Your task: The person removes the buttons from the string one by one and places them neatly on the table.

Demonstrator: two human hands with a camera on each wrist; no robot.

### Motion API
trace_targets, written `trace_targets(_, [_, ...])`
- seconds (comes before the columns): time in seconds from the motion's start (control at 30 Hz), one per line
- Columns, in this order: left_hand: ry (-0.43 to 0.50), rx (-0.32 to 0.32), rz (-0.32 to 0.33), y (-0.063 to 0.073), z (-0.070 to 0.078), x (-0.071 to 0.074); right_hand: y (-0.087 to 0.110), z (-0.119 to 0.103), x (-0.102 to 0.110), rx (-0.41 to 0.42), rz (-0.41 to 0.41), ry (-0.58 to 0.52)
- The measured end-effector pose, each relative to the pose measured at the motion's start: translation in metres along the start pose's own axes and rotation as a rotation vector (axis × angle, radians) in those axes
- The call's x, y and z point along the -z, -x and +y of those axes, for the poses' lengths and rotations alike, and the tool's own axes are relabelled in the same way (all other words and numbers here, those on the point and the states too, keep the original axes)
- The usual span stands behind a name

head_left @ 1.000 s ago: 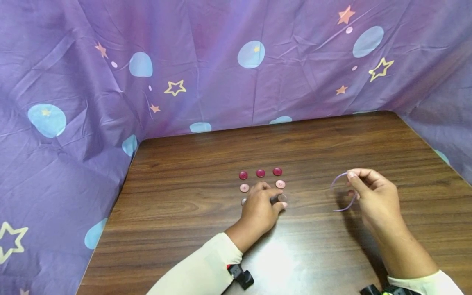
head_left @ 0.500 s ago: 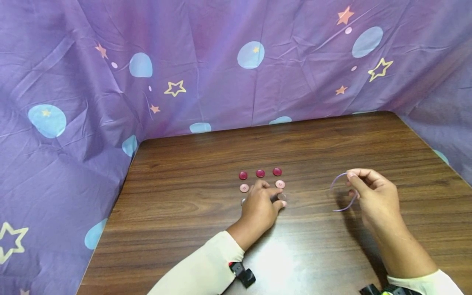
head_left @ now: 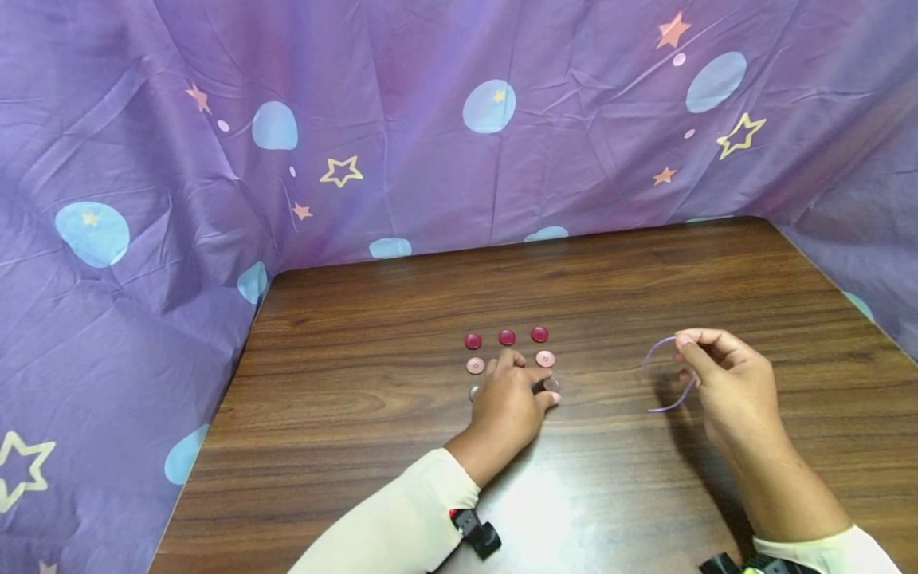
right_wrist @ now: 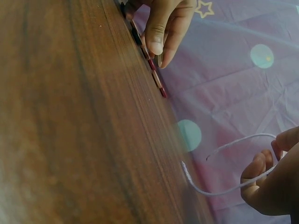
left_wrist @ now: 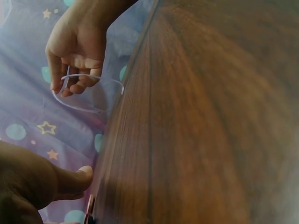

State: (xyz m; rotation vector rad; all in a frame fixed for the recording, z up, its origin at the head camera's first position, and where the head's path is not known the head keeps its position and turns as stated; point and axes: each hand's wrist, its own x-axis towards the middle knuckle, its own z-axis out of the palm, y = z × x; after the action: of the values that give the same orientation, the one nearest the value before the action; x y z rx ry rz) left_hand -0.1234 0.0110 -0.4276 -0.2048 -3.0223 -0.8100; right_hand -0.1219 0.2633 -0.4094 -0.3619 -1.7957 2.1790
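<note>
My left hand (head_left: 505, 406) pinches a grey-brown button (head_left: 551, 385) between thumb and forefinger, low over the table; the right wrist view shows this button (right_wrist: 159, 60) edge-on. Beneath that hand, a pale button (head_left: 473, 393) peeks out at the left, and a dark piece beside the pinched one is partly covered. Dark red buttons (head_left: 507, 337) lie in a row beyond the fingers, with pink buttons (head_left: 546, 359) nearer. Off to the right, my right hand (head_left: 739, 391) holds a thin lilac cord (head_left: 672, 406) between thumb and fingers. Both cord ends curve out to the left, above the table.
The brown wood-grain table (head_left: 358, 478) reaches back to a purple curtain (head_left: 402, 119) printed with stars and blue spots. More curtain hangs at both sides. A black wrist camera (head_left: 476, 536) sits on the left sleeve, and another (head_left: 753, 564) on the right.
My left hand and its button have shifted very slightly to the right. The right hand and the cord stay where they were.
</note>
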Motion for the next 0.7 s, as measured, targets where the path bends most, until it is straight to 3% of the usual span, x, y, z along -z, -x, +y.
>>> trace_targets(0.7, [-0.019, 0.035, 0.011, -0.0028, 0.0040, -0.0048, 0.0002, 0.0006, 0.0001, -0.003, -0.006, -0.024])
